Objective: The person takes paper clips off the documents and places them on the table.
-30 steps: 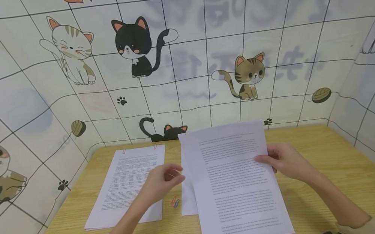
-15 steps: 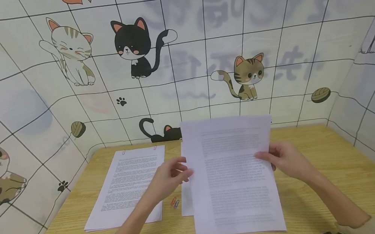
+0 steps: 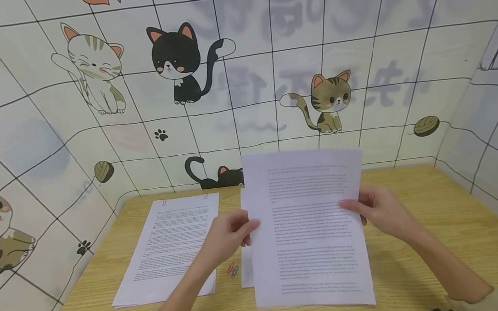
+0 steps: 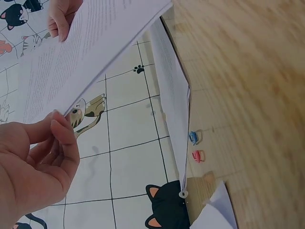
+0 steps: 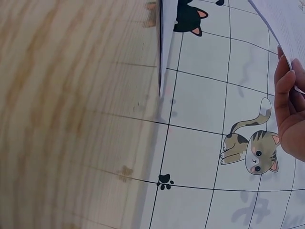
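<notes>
Printed paper sheets (image 3: 310,229) are held up off the table in the head view, nearly upright, text facing me. My left hand (image 3: 229,235) pinches their left edge between thumb and fingers, and my right hand (image 3: 382,212) pinches the right edge. In the left wrist view the left hand (image 4: 40,162) grips the sheets' edge, which looks several layers thick. The right hand (image 5: 291,105) shows at the right border of its own wrist view, fingers at the paper's edge. Behind the held sheets lies another paper stack (image 3: 247,271), mostly hidden.
On the left of the wooden table (image 3: 441,237) lies a printed stack (image 3: 168,248) with two red paper clips at its top edge. A red paper clip (image 3: 230,267) and a blue paper clip (image 3: 235,271) lie between the stacks. A cat-patterned wall covering (image 3: 255,125) stands behind.
My left hand has moved right and taken hold of the sheets' left edge. The sheets have been lifted a little and swung more upright. The right hand keeps its grip.
</notes>
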Motion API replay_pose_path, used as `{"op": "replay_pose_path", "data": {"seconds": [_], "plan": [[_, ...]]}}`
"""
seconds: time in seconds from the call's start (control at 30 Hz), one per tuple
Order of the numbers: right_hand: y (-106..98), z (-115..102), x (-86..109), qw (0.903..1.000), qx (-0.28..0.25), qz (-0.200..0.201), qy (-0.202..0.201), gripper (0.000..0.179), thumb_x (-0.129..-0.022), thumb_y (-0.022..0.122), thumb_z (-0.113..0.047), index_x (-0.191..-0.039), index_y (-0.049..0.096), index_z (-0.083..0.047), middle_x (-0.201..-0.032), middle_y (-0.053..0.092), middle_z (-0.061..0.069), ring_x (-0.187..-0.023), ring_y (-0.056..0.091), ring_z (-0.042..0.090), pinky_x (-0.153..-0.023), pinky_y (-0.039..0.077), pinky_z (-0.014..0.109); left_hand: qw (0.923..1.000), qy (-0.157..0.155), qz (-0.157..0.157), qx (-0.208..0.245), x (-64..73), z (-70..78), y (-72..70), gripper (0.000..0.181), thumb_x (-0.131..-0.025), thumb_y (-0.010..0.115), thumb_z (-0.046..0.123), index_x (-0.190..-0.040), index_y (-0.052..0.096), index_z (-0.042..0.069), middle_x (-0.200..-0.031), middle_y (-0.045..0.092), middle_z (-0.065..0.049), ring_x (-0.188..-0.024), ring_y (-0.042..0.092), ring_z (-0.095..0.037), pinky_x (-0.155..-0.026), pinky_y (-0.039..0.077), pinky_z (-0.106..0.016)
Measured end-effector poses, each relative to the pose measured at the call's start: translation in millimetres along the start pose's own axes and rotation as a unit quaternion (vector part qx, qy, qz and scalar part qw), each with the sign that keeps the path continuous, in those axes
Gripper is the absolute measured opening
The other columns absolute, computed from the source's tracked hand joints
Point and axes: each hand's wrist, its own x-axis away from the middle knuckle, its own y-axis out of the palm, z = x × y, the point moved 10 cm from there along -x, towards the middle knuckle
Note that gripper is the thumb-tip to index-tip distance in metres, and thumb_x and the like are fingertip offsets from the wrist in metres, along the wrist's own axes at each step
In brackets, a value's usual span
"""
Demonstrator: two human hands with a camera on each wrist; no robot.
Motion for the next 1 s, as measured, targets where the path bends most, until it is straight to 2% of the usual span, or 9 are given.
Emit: {"op": "replay_pose_path", "data": {"seconds": [0.17, 0.47, 0.57, 0.7, 0.8, 1.0], "plan": [[-3, 1, -1.4, 0.9999, -0.010, 0.001, -0.005, 0.026, -0.101, 0.062, -0.007, -0.123, 0.064, 0.006, -0.092, 0.075, 0.009, -0.060, 0.064, 0.020, -0.050, 0.051, 0.028, 0.9997, 0.007, 0.020, -0.011, -1.6, 4.8, -3.2, 0.017, -0.096, 0.069, 0.012, -0.080, 0.067, 0.008, -0.059, 0.056, 0.001, -0.055, 0.053, -0.012, -0.047, 0.031, -0.021], [-7, -3, -2.9, 0.9996, 0.007, -0.019, -0.020, 0.031, -0.101, 0.062, -0.009, -0.131, 0.062, 0.000, -0.092, 0.073, 0.006, -0.059, 0.058, 0.022, -0.052, 0.047, 0.027, 0.9985, 0.008, 0.054, 0.001, -4.8, 10.6, -9.2, 0.019, -0.095, 0.070, 0.009, -0.077, 0.067, 0.007, -0.056, 0.054, 0.001, -0.052, 0.050, -0.011, -0.046, 0.030, -0.021], [-8, -5, -2.3, 0.9989, 0.017, -0.033, -0.030, 0.031, -0.101, 0.062, -0.009, -0.131, 0.062, -0.003, -0.085, 0.069, 0.004, -0.058, 0.056, 0.021, -0.052, 0.047, 0.028, 0.9980, 0.008, 0.063, -0.001, -5.8, 12.0, -11.0, 0.019, -0.095, 0.071, 0.009, -0.077, 0.066, 0.006, -0.056, 0.054, 0.001, -0.052, 0.050, -0.011, -0.046, 0.031, -0.021], [-11, -7, -0.2, 0.9982, 0.030, -0.034, -0.038, 0.020, -0.100, 0.063, -0.007, -0.119, 0.067, -0.004, -0.075, 0.062, 0.004, -0.059, 0.056, 0.019, -0.053, 0.048, 0.029, 0.9970, 0.008, 0.077, -0.002, -7.3, 13.9, -14.3, 0.020, -0.094, 0.071, 0.009, -0.076, 0.066, 0.006, -0.056, 0.053, 0.000, -0.051, 0.049, -0.012, -0.046, 0.030, -0.021], [-14, -6, 0.5, 0.9984, 0.035, -0.027, -0.035, 0.012, -0.100, 0.062, -0.006, -0.109, 0.068, -0.003, -0.072, 0.063, 0.003, -0.058, 0.055, 0.019, -0.050, 0.047, 0.028, 0.9964, 0.011, 0.084, 0.003, -8.8, 16.3, -15.8, 0.020, -0.094, 0.071, 0.009, -0.075, 0.066, 0.005, -0.056, 0.053, 0.000, -0.051, 0.049, -0.012, -0.046, 0.029, -0.022], [-22, 1, -0.4, 0.9990, 0.041, 0.017, -0.007, 0.014, -0.102, 0.060, -0.009, -0.106, 0.067, 0.002, -0.069, 0.062, 0.003, -0.054, 0.052, 0.017, -0.046, 0.043, 0.028, 0.9953, 0.015, 0.091, 0.029, -13.7, 19.8, -13.5, 0.018, -0.094, 0.072, 0.011, -0.079, 0.067, 0.005, -0.058, 0.054, -0.001, -0.053, 0.052, -0.013, -0.049, 0.035, -0.022]]}}
